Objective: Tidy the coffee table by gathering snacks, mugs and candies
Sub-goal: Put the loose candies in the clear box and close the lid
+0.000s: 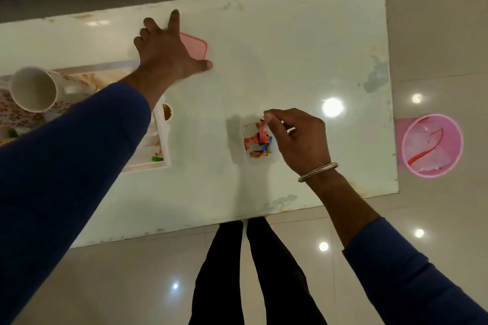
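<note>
left hand point(169, 50) fingers spread over pink lid point(196, 46); right hand point(295, 137) fingers loosely curled above candies point(257, 140).

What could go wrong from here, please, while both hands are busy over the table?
The left hand reaches for the pink lid with the forearm passing just beside the white mug, so the sleeve might knock it. The right hand hovers over the small clear container of wrapped candies; the container looks light, so a nudge could tip it and spill them.
</note>
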